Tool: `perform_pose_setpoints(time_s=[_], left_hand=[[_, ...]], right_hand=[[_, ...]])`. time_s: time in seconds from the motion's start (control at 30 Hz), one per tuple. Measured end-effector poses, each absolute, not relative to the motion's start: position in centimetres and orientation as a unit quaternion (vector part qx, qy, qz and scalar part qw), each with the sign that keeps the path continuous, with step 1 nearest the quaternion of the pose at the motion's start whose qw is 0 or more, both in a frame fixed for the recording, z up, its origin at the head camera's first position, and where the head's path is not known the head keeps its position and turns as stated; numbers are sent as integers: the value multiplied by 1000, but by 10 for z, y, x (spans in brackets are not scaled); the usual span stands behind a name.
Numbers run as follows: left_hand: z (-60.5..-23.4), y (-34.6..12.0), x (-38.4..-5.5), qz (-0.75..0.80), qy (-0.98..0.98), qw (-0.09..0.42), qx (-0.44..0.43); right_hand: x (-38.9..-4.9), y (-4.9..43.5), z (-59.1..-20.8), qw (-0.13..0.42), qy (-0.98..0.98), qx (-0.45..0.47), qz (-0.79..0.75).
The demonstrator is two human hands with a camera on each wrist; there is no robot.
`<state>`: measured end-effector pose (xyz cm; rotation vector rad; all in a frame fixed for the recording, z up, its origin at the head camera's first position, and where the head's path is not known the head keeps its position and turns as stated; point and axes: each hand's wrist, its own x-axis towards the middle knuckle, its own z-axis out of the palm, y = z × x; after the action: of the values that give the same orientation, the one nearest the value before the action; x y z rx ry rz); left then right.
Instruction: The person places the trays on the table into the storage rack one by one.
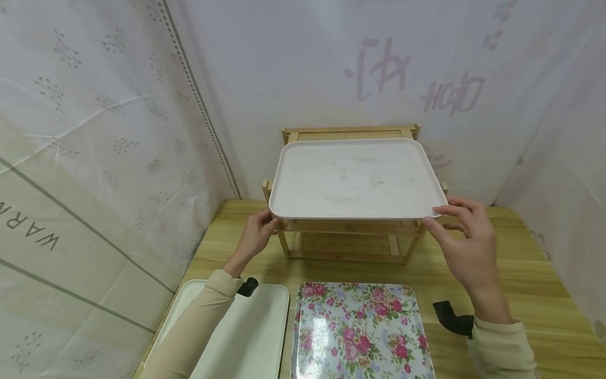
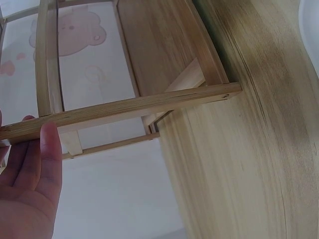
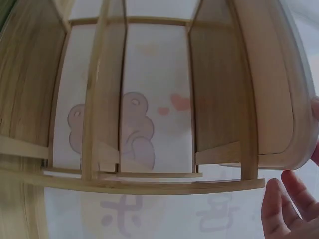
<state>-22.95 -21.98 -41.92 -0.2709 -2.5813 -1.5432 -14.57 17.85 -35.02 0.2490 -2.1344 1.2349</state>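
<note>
A white rectangular tray (image 1: 355,179) lies over the top of a wooden tiered rack (image 1: 350,255), its near edge toward me. At the tray's near right corner my right hand (image 1: 466,242) pinches the rim between thumb and fingers. In the right wrist view, fingertips (image 3: 294,186) show close to the rounded tray corner. My left hand (image 1: 258,234) is at the near left corner, its fingers curled about the rack's front post (image 2: 99,112). The left wrist view leaves the tray out. Below the tray, the rack's lower shelves show in both wrist views.
On the wood-grain table (image 1: 525,263) a second white tray (image 1: 255,326) lies at the front left, partly under my left forearm. Beside it lies a flower-patterned tray (image 1: 360,331). Printed curtains (image 1: 118,131) surround the table at the back and sides.
</note>
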Motion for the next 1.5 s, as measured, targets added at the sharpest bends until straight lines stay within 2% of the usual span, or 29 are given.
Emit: perform_pose_setpoints(time_s=[0.17, 0.43, 0.6, 0.83, 1.23, 1.5], left_hand=[[-421, -220, -230, -508, -854, 62, -89], [-420, -218, -230, -525, -845, 57, -86], [-420, -217, -231, -528, -843, 56, -88], [-384, -206, -209, -525, -845, 43, -90], [-385, -207, -209, -518, -849, 45, -93], [-386, -207, -209, -514, -852, 44, -93]], right_hand=[[-151, 177, -354, 384, -826, 104, 400], [-166, 172, -353, 440, -831, 117, 320], [-173, 168, -350, 438, -842, 112, 295], [-184, 164, -347, 441, -847, 106, 277], [-196, 156, -346, 446, -850, 77, 272], [-202, 153, -345, 427, -862, 55, 268]])
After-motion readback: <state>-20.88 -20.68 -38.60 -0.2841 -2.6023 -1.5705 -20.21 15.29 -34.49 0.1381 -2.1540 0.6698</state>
